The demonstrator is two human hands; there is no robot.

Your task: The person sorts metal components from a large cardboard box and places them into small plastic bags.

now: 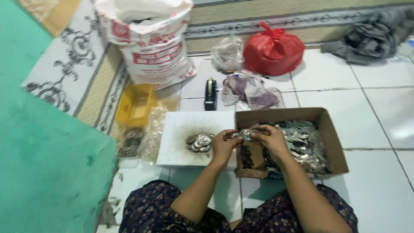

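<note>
Dark floral-patterned fabric over lap (pixel 276 218) at bottom centre; forearms reach up-frame; left hand (pixel 223 144) and right hand (pixel 271 139) meet at mid-frame, fingertips pinching small round silvery metal discs (pixel 246 134) between them over near edge of brown cardboard box (pixel 334 138) full of shiny metal pieces; judged: pieces being joined or sorted; small pile of same discs (pixel 199 143) on white board (pixel 172 153) left of hands; yellow plastic tray (pixel 136 103), printed white sack (pixel 148 43), red plastic bag (pixel 273 51) toward top.
</note>
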